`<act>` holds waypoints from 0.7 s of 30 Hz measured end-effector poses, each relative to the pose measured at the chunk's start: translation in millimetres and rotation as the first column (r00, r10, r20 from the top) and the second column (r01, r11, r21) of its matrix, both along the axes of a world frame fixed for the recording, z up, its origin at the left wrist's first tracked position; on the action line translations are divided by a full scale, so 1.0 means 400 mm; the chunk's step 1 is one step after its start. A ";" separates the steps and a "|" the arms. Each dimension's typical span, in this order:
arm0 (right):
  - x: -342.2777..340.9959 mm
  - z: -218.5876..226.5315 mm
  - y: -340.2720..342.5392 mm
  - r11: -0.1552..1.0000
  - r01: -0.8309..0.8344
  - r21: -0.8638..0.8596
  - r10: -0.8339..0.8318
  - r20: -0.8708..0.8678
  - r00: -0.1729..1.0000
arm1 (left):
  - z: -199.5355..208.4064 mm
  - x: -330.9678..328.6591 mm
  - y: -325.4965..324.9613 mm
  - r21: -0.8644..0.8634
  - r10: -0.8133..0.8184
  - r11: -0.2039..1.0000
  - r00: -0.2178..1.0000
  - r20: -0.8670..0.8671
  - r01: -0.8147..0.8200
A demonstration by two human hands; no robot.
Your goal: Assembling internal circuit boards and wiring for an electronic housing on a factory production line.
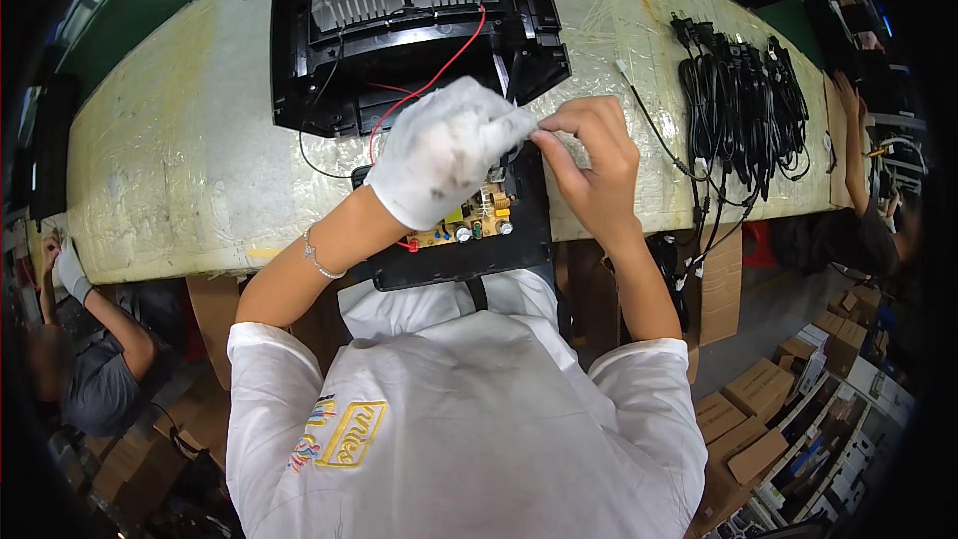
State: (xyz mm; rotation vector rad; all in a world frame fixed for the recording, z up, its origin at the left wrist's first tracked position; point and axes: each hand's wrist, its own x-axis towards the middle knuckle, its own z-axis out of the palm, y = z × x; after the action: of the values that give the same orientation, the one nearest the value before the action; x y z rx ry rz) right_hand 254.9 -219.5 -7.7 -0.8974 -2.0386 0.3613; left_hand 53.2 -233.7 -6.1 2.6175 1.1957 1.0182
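Observation:
My left hand (449,152), in a smudged white glove, is closed with its fingertips pinched together over a black panel (454,269). My right hand (601,160), bare, has thumb and forefinger pinched against the glove's fingertips. Whatever lies between them is too small to make out. A tan circuit board (434,237) with yellow and silver parts sits on the panel, partly hidden beneath the left hand. Beyond stands a black housing (349,125) with finned metal heat sinks (344,2). A red wire (439,75) and a black wire (304,155) run from it toward the panel.
Bundled black power cords (743,110) lie on the film-covered bench (170,130) at the right, and a thin cable (654,120) lies beside them. Cardboard boxes (758,389) stand on the floor at the lower right. Other people work at both sides.

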 end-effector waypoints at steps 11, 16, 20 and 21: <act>0.030 0.029 -0.001 0.987 0.013 -0.162 -0.025 -0.070 0.997 | 0.009 0.013 0.034 -0.011 -0.072 0.997 0.963 0.260 0.077; 0.063 -0.011 -0.006 0.967 0.115 -0.228 -0.136 -0.078 0.988 | 0.003 0.004 0.023 -0.351 0.170 0.935 0.934 0.313 -0.053; 0.067 0.004 0.007 0.958 0.040 -0.282 -0.037 0.017 0.999 | 0.011 0.025 0.035 -0.807 0.443 0.591 0.836 0.323 -0.001; 0.062 0.009 0.015 0.960 0.037 -0.279 -0.034 0.017 0.999 | 0.007 0.033 0.038 -0.806 0.481 0.588 0.776 0.409 0.060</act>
State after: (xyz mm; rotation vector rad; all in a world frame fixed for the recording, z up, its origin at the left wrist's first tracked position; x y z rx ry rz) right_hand 279.8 -213.5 -4.3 -1.1067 -2.0105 0.6372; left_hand 66.5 -218.4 -3.4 1.3203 1.3751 0.9213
